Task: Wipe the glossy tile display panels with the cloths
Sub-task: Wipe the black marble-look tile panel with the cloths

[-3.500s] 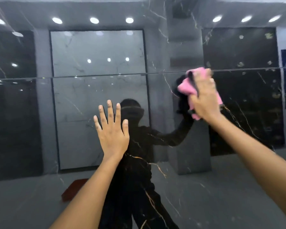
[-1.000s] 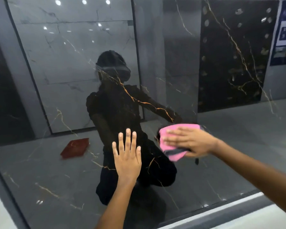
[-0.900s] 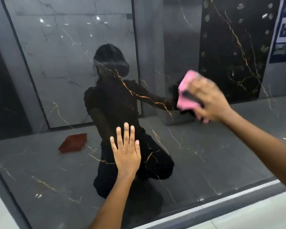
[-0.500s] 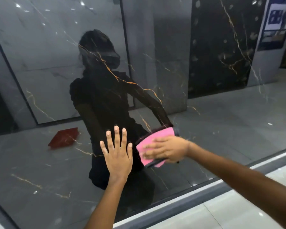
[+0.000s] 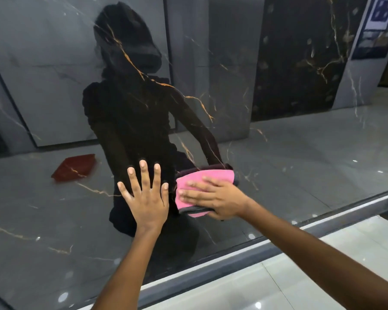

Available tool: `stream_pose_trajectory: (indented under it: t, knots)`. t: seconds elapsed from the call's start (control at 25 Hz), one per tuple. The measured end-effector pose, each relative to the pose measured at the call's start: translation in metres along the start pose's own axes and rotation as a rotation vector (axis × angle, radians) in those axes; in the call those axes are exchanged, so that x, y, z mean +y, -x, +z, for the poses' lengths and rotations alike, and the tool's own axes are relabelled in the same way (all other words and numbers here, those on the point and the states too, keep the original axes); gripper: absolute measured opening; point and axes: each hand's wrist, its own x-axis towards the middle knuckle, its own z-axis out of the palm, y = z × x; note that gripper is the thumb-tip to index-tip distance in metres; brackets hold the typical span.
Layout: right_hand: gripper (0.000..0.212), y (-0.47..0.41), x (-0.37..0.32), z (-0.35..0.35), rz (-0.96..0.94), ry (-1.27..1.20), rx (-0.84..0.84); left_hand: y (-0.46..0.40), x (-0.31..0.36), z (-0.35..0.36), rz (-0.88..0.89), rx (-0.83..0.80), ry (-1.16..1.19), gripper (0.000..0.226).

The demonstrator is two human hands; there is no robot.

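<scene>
A glossy black tile panel (image 5: pixel 289 157) with gold veins fills the view and mirrors the room and a dark figure. My left hand (image 5: pixel 145 193) lies flat on its lower middle, fingers spread and straight. Just to the right, my right hand (image 5: pixel 213 199) presses a folded pink cloth (image 5: pixel 202 180) with a dark grey edge against the panel. Its fingers are stretched flat across the cloth and point left. The cloth's lower right part is hidden under that hand.
The panel's grey bottom frame (image 5: pixel 278 245) runs diagonally from lower left to right. Below it lies a pale glossy floor (image 5: pixel 300 283). A red flat object (image 5: pixel 74 167) appears as a reflection at the left. A poster (image 5: pixel 376 25) is mirrored at the top right.
My right hand has kept the pink cloth low on the panel beside my left hand, after a sweep up and back down. The view has tilted slightly lower. My left hand stays planted.
</scene>
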Motion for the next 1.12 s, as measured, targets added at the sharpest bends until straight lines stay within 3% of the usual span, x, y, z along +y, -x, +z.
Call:
stream_pose_trajectory:
  t: [0.04, 0.08, 0.16, 0.24, 0.28, 0.32, 0.36, 0.48, 0.52, 0.56, 0.6, 0.72, 0.76, 0.8, 0.84, 0.88, 1.0, 1.04, 1.08, 1.12]
  knots:
    - [0.057, 0.006, 0.025, -0.006, -0.058, 0.019, 0.018, 0.002, 0.000, 0.001, 0.009, 0.012, -0.006, 0.055]
    - [0.052, 0.010, 0.056, -0.013, 0.035, 0.015, 0.121, 0.002, 0.000, 0.001, 0.010, 0.019, -0.015, 0.056]
    - [0.050, 0.014, 0.116, -0.035, 0.538, -0.039, 0.446, 0.002, 0.001, 0.001, 0.002, 0.021, -0.025, 0.056]
    - [0.064, 0.011, 0.138, -0.048, 1.114, -0.160, 0.732, 0.002, 0.001, 0.002, 0.002, 0.022, -0.040, 0.056]
    - [0.066, 0.005, 0.125, -0.041, 1.247, -0.192, 0.794, 0.002, 0.001, 0.002, 0.001, 0.021, -0.044, 0.056]
    - [0.063, -0.003, 0.098, -0.028, 1.228, -0.205, 0.788, 0.003, 0.002, 0.002, 0.005, 0.025, -0.045, 0.056]
    - [0.060, -0.010, 0.060, -0.013, 1.059, -0.194, 0.703, 0.004, 0.002, 0.003, 0.009, 0.031, -0.042, 0.056]
    - [0.062, -0.003, -0.034, 0.015, 0.215, -0.041, 0.161, 0.003, 0.003, 0.001, 0.014, 0.046, -0.024, 0.056]
    - [0.062, 0.009, -0.029, 0.018, 0.081, -0.014, 0.089, 0.002, 0.003, 0.000, 0.016, 0.050, -0.018, 0.056]
    - [0.060, 0.022, -0.009, 0.018, 0.080, -0.012, 0.124, 0.002, 0.003, 0.000, 0.013, 0.051, -0.012, 0.056]
    - [0.059, 0.033, 0.016, 0.014, 0.210, -0.038, 0.215, 0.001, 0.004, 0.000, 0.007, 0.053, -0.008, 0.056]
    - [0.071, 0.061, 0.088, -0.006, 0.994, -0.172, 0.577, 0.001, 0.010, 0.004, -0.031, 0.082, -0.026, 0.055]
    - [0.075, 0.061, 0.088, -0.005, 1.168, -0.213, 0.662, 0.001, 0.012, 0.007, -0.042, 0.092, -0.034, 0.055]
    - [0.078, 0.054, 0.073, 0.003, 1.215, -0.219, 0.693, 0.002, 0.012, 0.009, -0.050, 0.100, -0.037, 0.055]
    - [0.082, 0.046, 0.044, 0.015, 1.156, -0.212, 0.656, 0.002, 0.011, 0.010, -0.050, 0.104, -0.038, 0.055]
    - [0.087, 0.039, 0.006, 0.029, 0.981, -0.175, 0.536, 0.003, 0.010, 0.010, -0.048, 0.103, -0.038, 0.055]
    - [0.083, 0.049, -0.063, 0.056, 0.211, 0.039, 0.086, 0.003, 0.009, 0.007, -0.037, 0.089, -0.029, 0.058]
    - [0.070, 0.057, -0.048, 0.057, 0.103, 0.057, 0.072, 0.003, 0.009, 0.006, -0.035, 0.086, -0.028, 0.058]
    - [0.060, 0.064, -0.024, 0.053, 0.128, 0.040, 0.128, 0.003, 0.009, 0.006, -0.036, 0.083, -0.026, 0.058]
    - [0.056, 0.071, 0.004, 0.046, 0.270, 0.000, 0.236, 0.003, 0.010, 0.006, -0.037, 0.083, -0.022, 0.058]
